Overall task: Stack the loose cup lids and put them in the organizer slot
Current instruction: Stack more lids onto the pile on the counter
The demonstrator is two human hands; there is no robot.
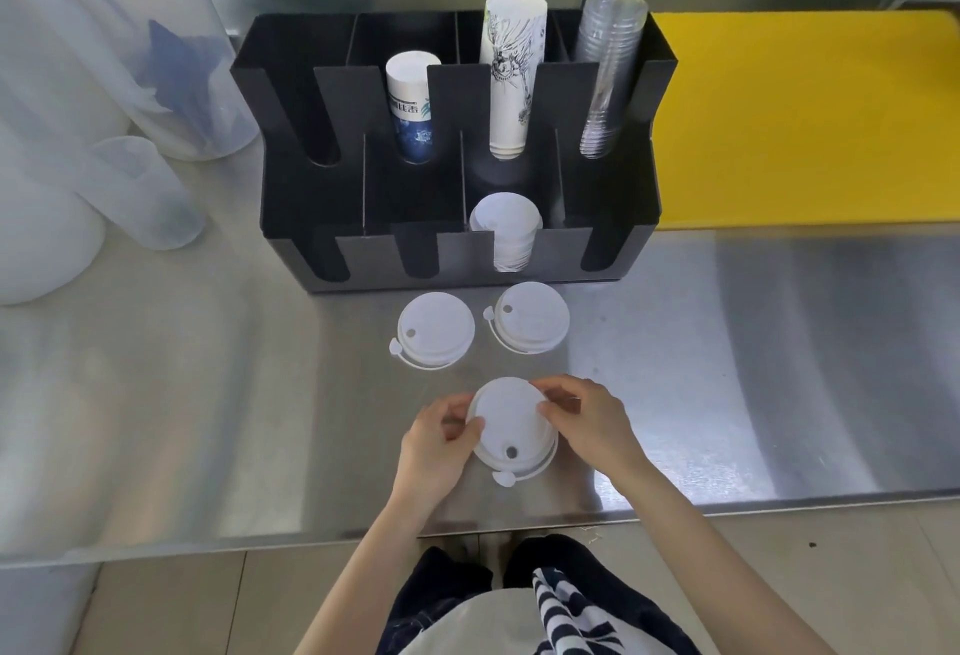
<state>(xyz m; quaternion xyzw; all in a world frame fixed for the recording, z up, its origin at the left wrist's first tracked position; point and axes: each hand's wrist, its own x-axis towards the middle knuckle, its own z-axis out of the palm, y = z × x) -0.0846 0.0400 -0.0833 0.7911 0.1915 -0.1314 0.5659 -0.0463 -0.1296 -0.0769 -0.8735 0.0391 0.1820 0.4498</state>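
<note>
I hold one white lid [511, 420] between my two hands, just over the steel counter [727, 368] and close to its front edge. My left hand [441, 438] grips the left rim; its fingers [462, 428] are curled and closed on the edge. My right hand [587, 415] pinches the far right rim with thumb and fingertips, closed on it too. I take it from both sides because the lid is thin and light, so it stays level and does not bend. Whether there is a second lid under it I cannot tell, but the rim looks a little thick at the bottom.

Two other loose lids wait flat on the counter, the left lid [435, 329] and the right lid [531, 316], side by side, just in front of the black organizer [322, 197]. Each has its small tab sticking out to the left.

In the organizer's front row, one slot already holds a stack of white lids [506, 230]. I think this is the place for mine, since the shape matches. I judge the stacking is only at its beginning, because these two lids are not yet collected.
</note>
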